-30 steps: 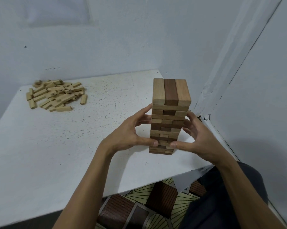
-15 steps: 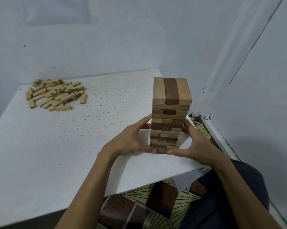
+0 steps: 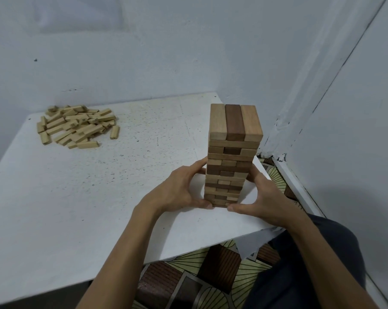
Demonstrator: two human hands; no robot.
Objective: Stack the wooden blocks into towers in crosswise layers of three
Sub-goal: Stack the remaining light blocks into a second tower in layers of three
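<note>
Far left of the white counter (image 3: 99, 197): a loose pile of blocks (image 3: 77, 127), pale wood, well apart from the tower. Centre: the left hand (image 3: 177, 192) grips the lower left side of the tower (image 3: 232, 152), thumb at the base. The tower stands upright near the counter's right front corner, in crosswise layers of three, with a dark block in the middle of the top layer. Right: the right hand (image 3: 262, 199) grips its lower right side, thumb at the base.

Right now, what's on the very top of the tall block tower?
Three blocks lie side by side atop the tower, a dark one between two lighter ones, nothing on them. The top of the layer beneath is covered.
</note>
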